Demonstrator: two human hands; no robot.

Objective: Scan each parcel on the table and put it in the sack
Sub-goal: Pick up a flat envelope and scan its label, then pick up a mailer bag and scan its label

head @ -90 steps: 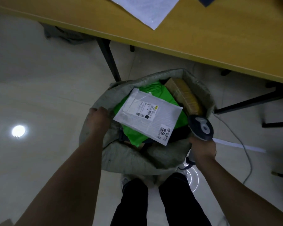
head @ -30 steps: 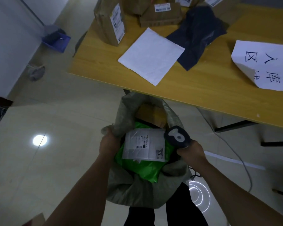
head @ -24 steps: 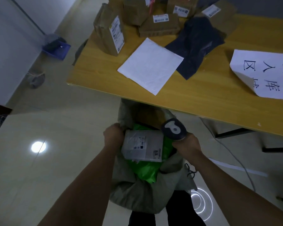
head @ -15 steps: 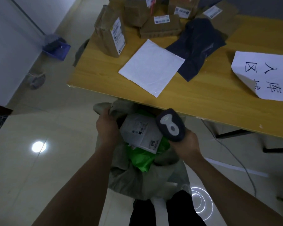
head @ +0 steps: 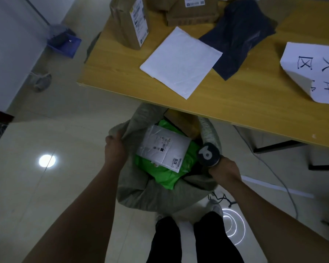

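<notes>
Fingers of the left hand are curling tightly over the left rim of the grey sack, gripping the cloth. The right hand is wrapping closed around the handle of the dark scanner at the sack's right rim, its fingers tucked underneath, so whether they are also pinching the cloth cannot be told. Inside, the white parcel is lying label-up on a green parcel, with a brown box behind them under the edge of the surface. On the surface a white mailer, a dark bag and cardboard parcels are waiting. Compared with half a second ago, the hands are sitting farther apart, the sack's mouth is gaping wider and lower, and the scanner is no longer hovering over the white parcel but off to its right.
</notes>
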